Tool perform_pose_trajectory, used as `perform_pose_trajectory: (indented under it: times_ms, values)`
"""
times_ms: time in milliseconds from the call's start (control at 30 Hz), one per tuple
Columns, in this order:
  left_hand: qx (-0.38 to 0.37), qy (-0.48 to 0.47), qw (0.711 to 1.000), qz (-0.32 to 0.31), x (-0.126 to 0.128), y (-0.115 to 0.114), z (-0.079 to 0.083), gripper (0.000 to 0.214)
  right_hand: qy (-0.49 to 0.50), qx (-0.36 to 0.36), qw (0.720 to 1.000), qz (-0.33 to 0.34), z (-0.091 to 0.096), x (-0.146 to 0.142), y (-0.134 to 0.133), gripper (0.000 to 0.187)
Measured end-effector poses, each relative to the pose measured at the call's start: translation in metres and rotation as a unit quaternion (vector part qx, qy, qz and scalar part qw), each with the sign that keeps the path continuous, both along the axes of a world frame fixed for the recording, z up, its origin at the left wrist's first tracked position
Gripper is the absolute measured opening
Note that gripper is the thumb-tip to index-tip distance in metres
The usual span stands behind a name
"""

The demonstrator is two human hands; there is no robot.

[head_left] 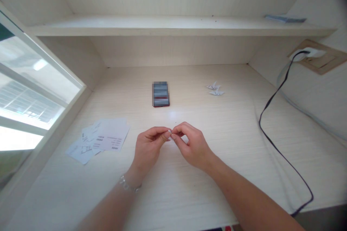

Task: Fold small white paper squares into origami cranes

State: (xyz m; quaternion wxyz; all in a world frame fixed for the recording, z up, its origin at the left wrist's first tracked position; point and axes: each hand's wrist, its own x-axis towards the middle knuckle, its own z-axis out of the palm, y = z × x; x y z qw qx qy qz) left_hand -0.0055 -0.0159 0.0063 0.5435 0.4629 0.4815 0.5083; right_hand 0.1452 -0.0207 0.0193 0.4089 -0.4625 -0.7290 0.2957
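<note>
My left hand (151, 145) and my right hand (192, 144) meet fingertip to fingertip over the middle of the desk. Pinched between them is a small folded piece of white paper (170, 132), mostly hidden by the fingers. Both hands are closed on it, thumbs against forefingers. Two folded paper cranes (216, 93) lie together farther back on the right. To the left of my left hand, several printed paper sheets (114, 133) overlap on the desk.
A phone-sized dark object (161, 94), its face blurred out, lies beyond my hands. A black cable (271, 144) runs from the wall socket (320, 57) down the right side. Above the desk is a shelf (173, 30) with a flat bluish item (286, 18). A window (32, 90) stands at left.
</note>
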Motion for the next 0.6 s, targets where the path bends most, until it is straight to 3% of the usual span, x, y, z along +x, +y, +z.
perform_pose_trajectory:
  times_ms: [433, 600]
  values:
    - [0.047, 0.051, 0.998, 0.011, 0.0034, -0.0015, 0.0013, 0.015, 0.056, -0.019, 0.998, -0.033, -0.0031, -0.0050, -0.0001, 0.010]
    - [0.048, 0.078, 0.995, 0.030, 0.0030, -0.0018, 0.0018, 0.017, 0.116, -0.062, 0.990, -0.040, -0.0031, -0.0074, -0.0003, 0.008]
